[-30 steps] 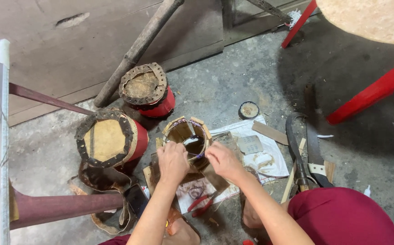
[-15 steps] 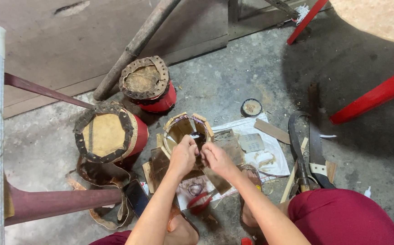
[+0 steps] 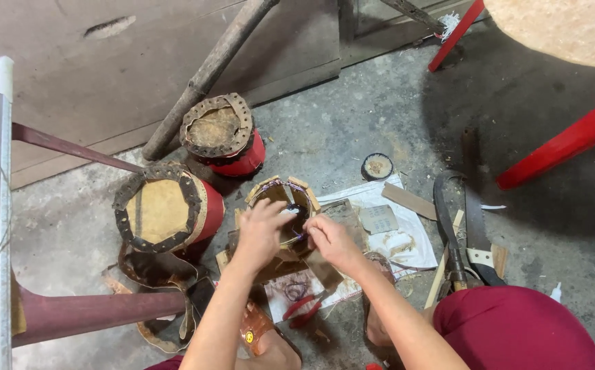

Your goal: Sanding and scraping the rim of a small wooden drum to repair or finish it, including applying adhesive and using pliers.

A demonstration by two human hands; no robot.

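An open, hollow drum shell ringed with tan wooden pieces and thin cord sits on the concrete floor in front of me. My left hand grips its near rim, fingers curled over the edge. My right hand is at the rim beside it, fingertips pinched together on something thin that I cannot make out. Both hands nearly touch. Brown leather scraps lie under the shell.
Two red drums with laced hide tops stand at the left and behind. White paper, a small round tin, curved blades, red-handled pliers, a wooden pole, maroon and red furniture legs surround me.
The view shifted slightly. My left hand moved from the shell's near side up onto its rim, and my right hand closed in beside it.
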